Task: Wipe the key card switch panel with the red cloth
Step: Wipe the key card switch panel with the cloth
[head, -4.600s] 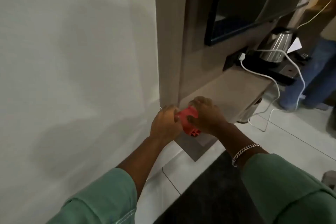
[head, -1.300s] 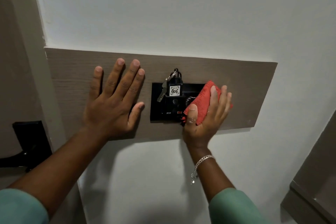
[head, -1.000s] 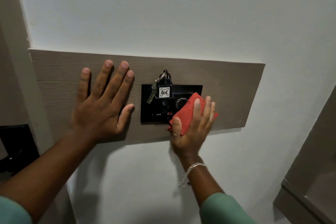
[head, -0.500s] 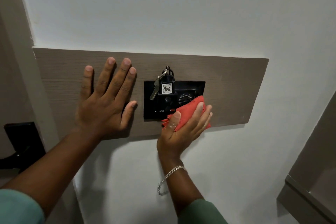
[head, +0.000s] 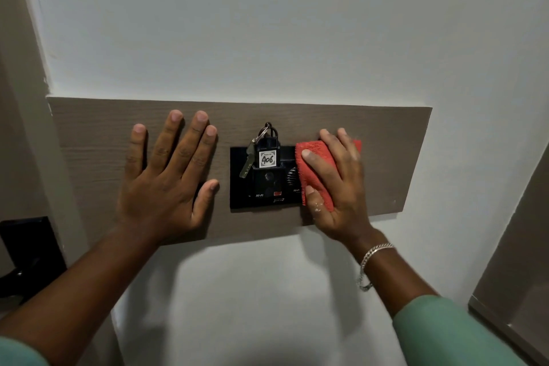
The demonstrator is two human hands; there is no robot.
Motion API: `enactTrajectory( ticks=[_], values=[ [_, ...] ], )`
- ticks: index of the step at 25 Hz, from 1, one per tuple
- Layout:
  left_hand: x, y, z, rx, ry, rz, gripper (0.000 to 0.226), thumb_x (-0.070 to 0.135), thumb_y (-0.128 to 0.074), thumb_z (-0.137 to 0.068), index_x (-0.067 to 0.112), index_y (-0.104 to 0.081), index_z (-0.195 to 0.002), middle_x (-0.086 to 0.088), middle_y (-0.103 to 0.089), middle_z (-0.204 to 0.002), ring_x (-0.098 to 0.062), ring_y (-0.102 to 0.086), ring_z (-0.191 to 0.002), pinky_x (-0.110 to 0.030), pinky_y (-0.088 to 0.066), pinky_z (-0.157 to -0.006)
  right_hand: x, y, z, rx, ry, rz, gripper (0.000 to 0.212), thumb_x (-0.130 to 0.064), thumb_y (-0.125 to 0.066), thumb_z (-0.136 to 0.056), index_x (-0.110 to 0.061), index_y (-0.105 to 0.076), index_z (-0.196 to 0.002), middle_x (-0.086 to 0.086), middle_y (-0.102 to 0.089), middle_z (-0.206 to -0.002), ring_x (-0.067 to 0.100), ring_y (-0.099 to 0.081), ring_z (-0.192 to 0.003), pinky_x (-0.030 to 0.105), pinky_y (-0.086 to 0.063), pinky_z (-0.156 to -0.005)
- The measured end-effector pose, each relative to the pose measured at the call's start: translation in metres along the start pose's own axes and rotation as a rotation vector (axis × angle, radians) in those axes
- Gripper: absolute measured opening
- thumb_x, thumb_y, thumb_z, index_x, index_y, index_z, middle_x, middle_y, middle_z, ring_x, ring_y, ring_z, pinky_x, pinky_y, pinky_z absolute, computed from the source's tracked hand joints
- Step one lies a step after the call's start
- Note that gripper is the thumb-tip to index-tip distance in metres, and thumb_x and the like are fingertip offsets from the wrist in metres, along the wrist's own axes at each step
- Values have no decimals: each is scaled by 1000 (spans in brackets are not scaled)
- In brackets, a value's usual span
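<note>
The black key card switch panel (head: 240, 181) is set into a grey-brown wooden board (head: 392, 157) on the white wall. A key fob tagged 406 (head: 268, 158) with a key on a ring sits in its slot. My right hand (head: 338, 184) presses the folded red cloth (head: 315, 175) flat against the panel's right end, which the cloth and hand hide. My left hand (head: 169, 178) lies flat on the board left of the panel, fingers spread, holding nothing.
A black door handle plate (head: 32, 249) shows at the lower left on a door beside the wall. A wooden cabinet edge (head: 517, 276) comes in at the right. White wall (head: 267, 24) fills the space above and below the board.
My right hand has carried the cloth up from the panel's lower right edge to its right end, fingers now pointing upward. My left hand stays flat on the board.
</note>
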State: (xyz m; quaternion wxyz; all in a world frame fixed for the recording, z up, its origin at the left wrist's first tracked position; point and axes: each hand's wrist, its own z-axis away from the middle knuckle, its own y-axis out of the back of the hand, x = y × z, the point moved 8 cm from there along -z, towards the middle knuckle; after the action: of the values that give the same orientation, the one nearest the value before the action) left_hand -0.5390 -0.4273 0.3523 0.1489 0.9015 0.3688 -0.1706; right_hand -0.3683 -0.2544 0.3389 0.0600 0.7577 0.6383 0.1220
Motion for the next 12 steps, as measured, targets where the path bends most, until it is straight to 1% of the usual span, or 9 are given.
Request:
enactTrajectory(
  ticks=[1,3,6,8,10,12],
  values=[
    [0,0,0,-1,2,6,74,45,-38,-94,10,-23,-158,-11,-20,-166,-32,-9,-155,-55,-1,-123,4,4,-2,-25,26,0,46,-36,-43,-93,-21,-54,-135,17,-43,-152,37,-29,-150,61,-27,-118],
    [-1,0,0,0,5,8,74,45,-38,-95,10,-23,-158,-11,-20,-166,-32,-10,-155,-55,-1,-124,11,12,-1,-13,-6,-27,45,-28,-47,-87,-18,-57,-130,21,-47,-148,41,-32,-147,58,-27,-120],
    [0,1,0,0,3,8,74,45,-38,-94,10,-23,-158,-11,-19,-166,-32,-11,-155,-55,-1,-123,18,19,9,72,-159,-101,43,-22,-49,-81,-16,-59,-122,23,-50,-144,41,-34,-145,42,-23,-123],
    [0,1,0,3,4,7,74,45,-39,-94,10,-24,-158,-10,-19,-166,-32,-11,-155,-55,-2,-123,14,17,12,125,-242,-137,43,-21,-48,-80,-15,-59,-120,22,-50,-143,40,-34,-145,36,-21,-124],
    [0,1,1,5,8,11,74,45,-39,-94,10,-24,-158,-10,-19,-166,-31,-11,-155,-55,-3,-123,6,12,10,135,-251,-162,44,-20,-49,-79,-16,-60,-121,20,-49,-144,39,-33,-146,37,-21,-124],
    [0,1,1,1,7,13,75,45,-40,-94,11,-23,-158,-9,-18,-166,-31,-11,-155,-55,-2,-123,-4,8,3,90,-152,-149,46,-20,-50,-80,-15,-61,-124,20,-48,-146,40,-33,-146,45,-23,-123]
  ],
)
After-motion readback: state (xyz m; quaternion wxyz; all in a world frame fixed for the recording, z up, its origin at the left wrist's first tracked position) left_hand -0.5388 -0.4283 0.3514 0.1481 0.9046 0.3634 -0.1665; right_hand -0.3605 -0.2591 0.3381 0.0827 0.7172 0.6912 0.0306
